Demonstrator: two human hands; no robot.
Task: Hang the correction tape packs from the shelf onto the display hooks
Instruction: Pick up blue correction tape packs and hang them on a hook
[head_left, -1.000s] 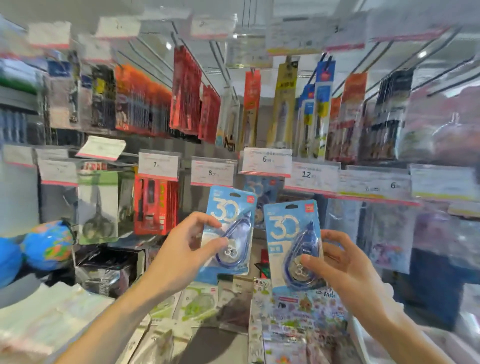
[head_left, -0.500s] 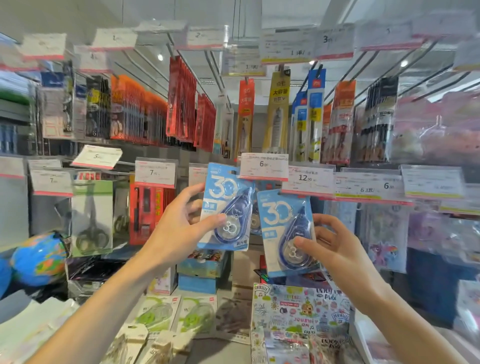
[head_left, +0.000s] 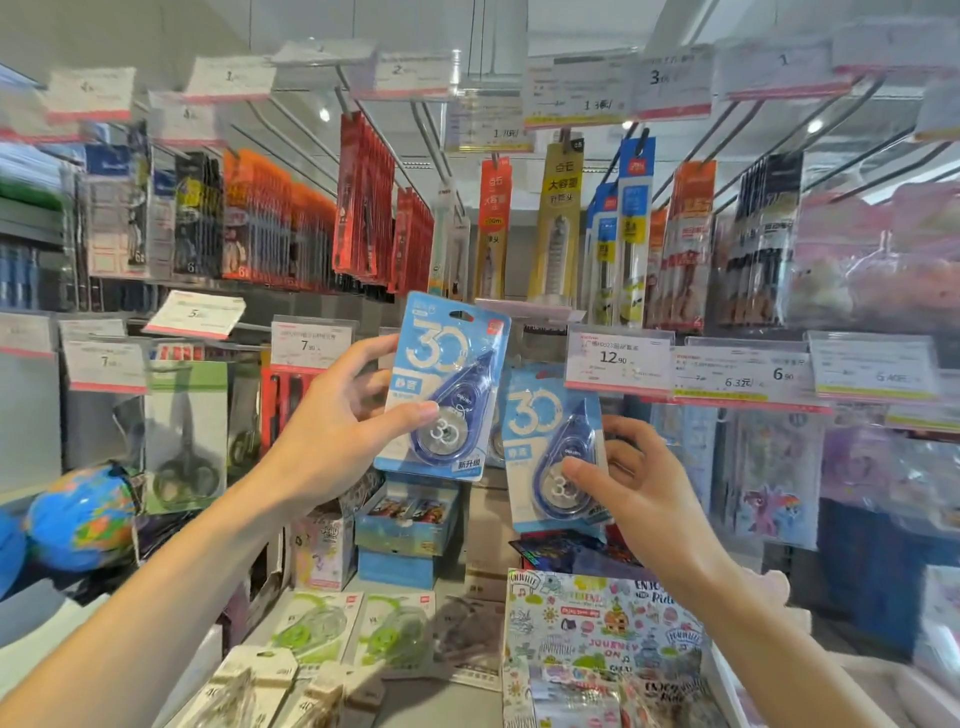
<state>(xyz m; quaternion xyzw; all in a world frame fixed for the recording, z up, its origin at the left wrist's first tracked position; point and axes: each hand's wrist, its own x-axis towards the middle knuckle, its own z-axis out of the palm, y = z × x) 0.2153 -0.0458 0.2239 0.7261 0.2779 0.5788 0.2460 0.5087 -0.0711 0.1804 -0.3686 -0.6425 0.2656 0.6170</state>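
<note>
While held upright, blue pack, long axis vertical

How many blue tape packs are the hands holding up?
2. One blue pack is in the left hand, raised higher; the other is in the right hand. More may hang hidden behind.

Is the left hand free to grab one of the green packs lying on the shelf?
Probably not: the left hand already grips a blue pack, raised well above the green packs.
</note>
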